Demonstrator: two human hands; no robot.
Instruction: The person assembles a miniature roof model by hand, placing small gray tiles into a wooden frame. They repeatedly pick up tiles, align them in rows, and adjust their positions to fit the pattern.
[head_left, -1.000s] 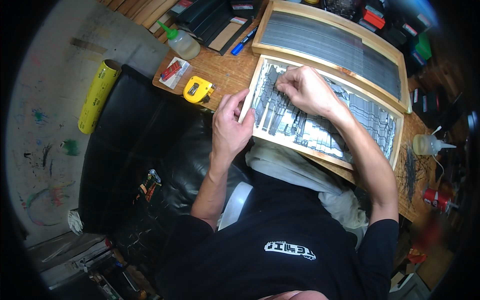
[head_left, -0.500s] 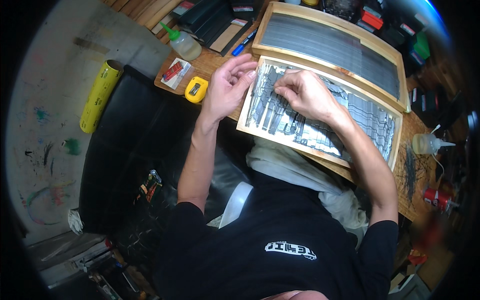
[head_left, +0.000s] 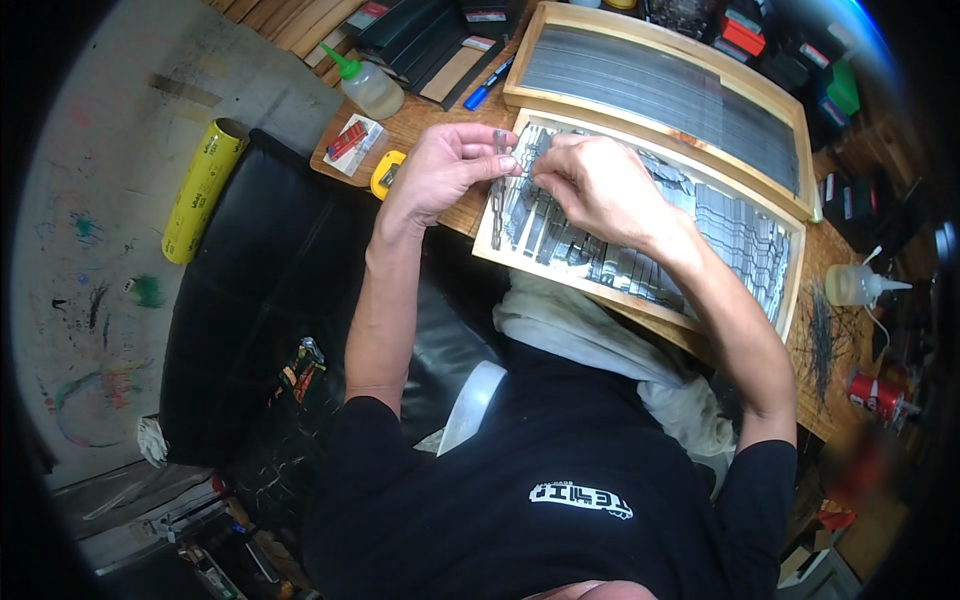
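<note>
A shallow wooden box (head_left: 640, 290) full of thin dark and silvery metal strips (head_left: 735, 235) lies tilted at the table's front edge. Beside its left end is my left hand (head_left: 440, 172), with thumb and fingers pinched on a thin dark metal strip (head_left: 497, 205) that hangs along the box's left wall. My right hand (head_left: 605, 190) hovers over the left half of the strips, thumb and forefinger closed together near the left hand. Whatever those right fingertips hold, if anything, is too small to make out.
Behind the box lies a wood-framed tray (head_left: 655, 75) of long grey strips. To the left are a yellow tape measure (head_left: 383, 177), a green-tipped bottle (head_left: 370, 90) and a blue marker (head_left: 488, 84). Another bottle (head_left: 855, 286) and a red can (head_left: 873, 396) stand at right.
My left hand has gone from spread fingers to a pinch on a thin strip, its wrist shifting slightly left. My right hand has moved a little left, toward it.
</note>
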